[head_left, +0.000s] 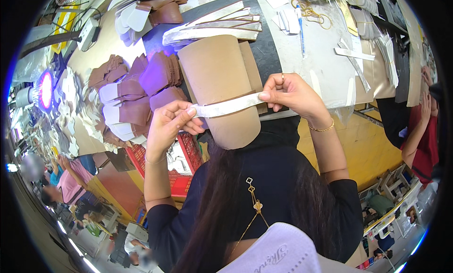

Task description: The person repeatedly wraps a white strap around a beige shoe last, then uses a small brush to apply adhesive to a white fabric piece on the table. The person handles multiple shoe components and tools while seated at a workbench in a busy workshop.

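White along its face and brown along its far edge, a long narrow flexible strip lies across the near part of a broad tan tapered form with rounded ends, which sits partly over a black mat on the pale surface. Both hands are grasping it: the left hand pinches its left end between thumb and fingers, and the right hand pinches its right end by the form's right edge. As far as can be judged, this strip is lined up across the form but not released; whether any of it is fixed there cannot be told. On the far side, a fan of white strips with brown edges lies loose, with no hand on it. Stacks of flat brown and white pieces crowd the left, leaving little room beyond the left hand, and a red plastic crate stands by the left forearm. The form's near end juts past the surface's near edge toward the body. More room opens right of the mat, toward a blue-and-white pen and scattered white strips.
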A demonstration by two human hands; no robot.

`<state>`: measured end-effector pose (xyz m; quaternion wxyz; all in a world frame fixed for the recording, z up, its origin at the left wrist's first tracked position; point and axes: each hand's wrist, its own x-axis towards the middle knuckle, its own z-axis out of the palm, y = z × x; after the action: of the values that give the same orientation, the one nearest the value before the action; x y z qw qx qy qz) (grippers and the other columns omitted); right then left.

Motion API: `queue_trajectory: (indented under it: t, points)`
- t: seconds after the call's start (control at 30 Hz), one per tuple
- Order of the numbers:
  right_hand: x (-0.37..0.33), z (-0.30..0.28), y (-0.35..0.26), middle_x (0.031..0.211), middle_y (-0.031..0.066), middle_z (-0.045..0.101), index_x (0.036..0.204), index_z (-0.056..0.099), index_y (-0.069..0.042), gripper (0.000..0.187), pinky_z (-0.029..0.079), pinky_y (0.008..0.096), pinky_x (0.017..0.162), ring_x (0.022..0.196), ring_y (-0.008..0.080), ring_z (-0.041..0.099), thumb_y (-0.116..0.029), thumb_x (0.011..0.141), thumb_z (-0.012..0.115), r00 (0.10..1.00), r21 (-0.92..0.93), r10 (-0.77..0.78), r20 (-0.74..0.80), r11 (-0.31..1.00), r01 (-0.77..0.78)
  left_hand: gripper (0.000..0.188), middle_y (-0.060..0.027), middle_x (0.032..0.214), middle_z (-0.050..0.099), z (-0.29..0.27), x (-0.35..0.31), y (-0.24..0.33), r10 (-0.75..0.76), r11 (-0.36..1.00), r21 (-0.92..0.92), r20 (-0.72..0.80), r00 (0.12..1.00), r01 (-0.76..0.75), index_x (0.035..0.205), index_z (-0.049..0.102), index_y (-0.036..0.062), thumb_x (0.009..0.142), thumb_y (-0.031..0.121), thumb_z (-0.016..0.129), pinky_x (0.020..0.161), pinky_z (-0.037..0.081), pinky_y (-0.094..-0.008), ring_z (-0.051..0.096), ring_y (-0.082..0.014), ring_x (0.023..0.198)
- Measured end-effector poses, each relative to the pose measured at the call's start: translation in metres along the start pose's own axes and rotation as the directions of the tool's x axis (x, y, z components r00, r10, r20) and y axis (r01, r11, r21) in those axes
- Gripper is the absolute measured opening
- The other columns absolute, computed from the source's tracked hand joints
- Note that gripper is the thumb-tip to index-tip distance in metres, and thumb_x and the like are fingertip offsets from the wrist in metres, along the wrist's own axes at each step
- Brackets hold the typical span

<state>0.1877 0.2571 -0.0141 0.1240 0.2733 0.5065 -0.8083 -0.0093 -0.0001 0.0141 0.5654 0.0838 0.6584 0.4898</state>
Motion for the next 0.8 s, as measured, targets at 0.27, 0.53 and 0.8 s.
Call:
queue_trajectory:
  t: [0.27,0.53,0.8]
  points:
    - [0.014,0.003,0.022,0.074,-0.0012,0.064,0.082,0.061,-0.007,0.023,0.048,0.0169,0.058,0.063,0.0025,0.057,-0.023,0.091,0.075,0.998,0.13,0.04,0.056,0.99,-0.047,0.022,-0.0153,0.08,0.072,0.003,0.002,0.0,-0.015,1.0,-0.003,-0.018,1.0,0.015,0.104,0.063,-0.0067,0.098,0.014,0.062,0.059,0.059,-0.0276,0.072,-0.0216,0.067]
    - [0.018,0.014,0.047,0.059,0.0023,0.062,0.091,0.052,-0.009,0.033,0.045,0.0187,0.039,0.044,0.0087,0.058,-0.034,0.092,0.073,0.99,0.331,0.129,0.061,0.933,-0.142,0.019,-0.0148,0.079,0.071,0.002,0.005,-0.005,-0.016,1.0,-0.017,-0.004,1.0,0.016,0.104,0.063,-0.0057,0.099,0.012,0.061,0.058,0.059,-0.0277,0.072,-0.0217,0.067]
    - [0.009,0.028,0.062,0.058,0.0038,0.061,0.1,0.049,-0.009,0.027,0.043,0.0177,0.039,0.047,0.0067,0.06,-0.034,0.101,0.059,0.978,0.528,0.064,-0.198,0.848,0.051,0.019,-0.016,0.081,0.071,0.003,0.006,-0.011,0.062,0.994,-0.093,0.03,0.998,-0.059,0.105,0.06,-0.0049,0.101,0.014,0.057,0.059,0.06,-0.0282,0.072,-0.0222,0.068]
